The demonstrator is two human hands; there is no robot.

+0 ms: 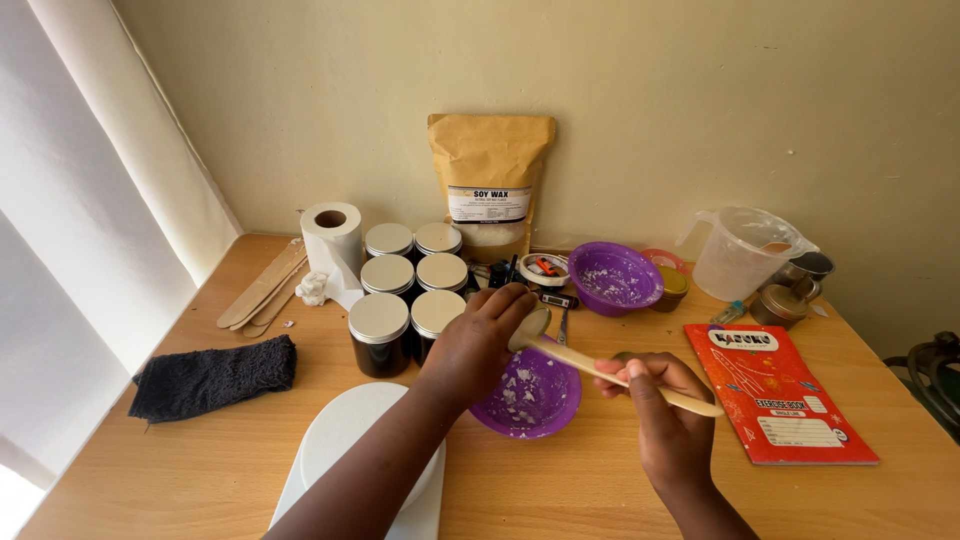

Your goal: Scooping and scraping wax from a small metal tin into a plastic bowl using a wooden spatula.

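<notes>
Wooden spoon scraped clean over a purple bowl

The right hand (672, 420) clamps the handle of the wooden spoon (600, 368), tilting its head over the near purple bowl (530, 398), where white wax flakes lie; the left hand (485, 335) pinches fingertips against the spoon's head, seemingly wiping it. A second purple bowl (613, 277) behind shows white residue.

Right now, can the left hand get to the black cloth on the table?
Probably yes. The left hand rests on the purple bowl, and the black cloth lies on its own side, with bare table around it. Only the white scale sits between, low enough to pass over.
</notes>
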